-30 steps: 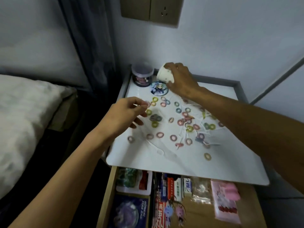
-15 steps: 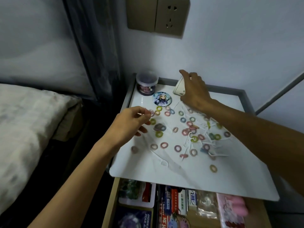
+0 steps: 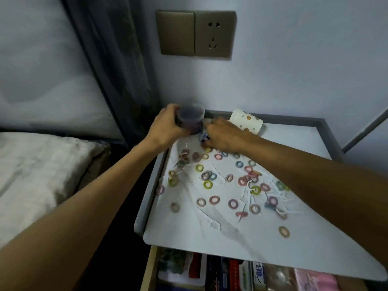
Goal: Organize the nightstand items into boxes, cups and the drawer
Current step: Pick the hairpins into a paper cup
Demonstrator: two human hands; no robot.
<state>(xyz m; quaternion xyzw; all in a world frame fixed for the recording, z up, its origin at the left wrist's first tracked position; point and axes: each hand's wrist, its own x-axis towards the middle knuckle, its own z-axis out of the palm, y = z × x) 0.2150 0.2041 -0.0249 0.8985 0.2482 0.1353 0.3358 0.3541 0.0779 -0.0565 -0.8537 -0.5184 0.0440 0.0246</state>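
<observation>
Purple-tinted plastic tub [image 3: 192,118] stands at the back left corner of the nightstand top [image 3: 310,244], just above the frame's middle. The left hand [image 3: 168,126] wraps fingers and thumb round its side. Just right of it the right hand [image 3: 223,135] lies knuckles up, fingertips down on a small dark badge [image 3: 203,137]; whether they pinch it I cannot tell. Behind that hand a dotted paper cup [image 3: 246,122] lies on its side by the grey rim [image 3: 294,120]. Coloured rings [image 3: 207,184] and white floss picks [image 3: 214,224] lie scattered across the centre. Along the bottom edge the drawer [image 3: 231,274] stands open, packed with small packets.
</observation>
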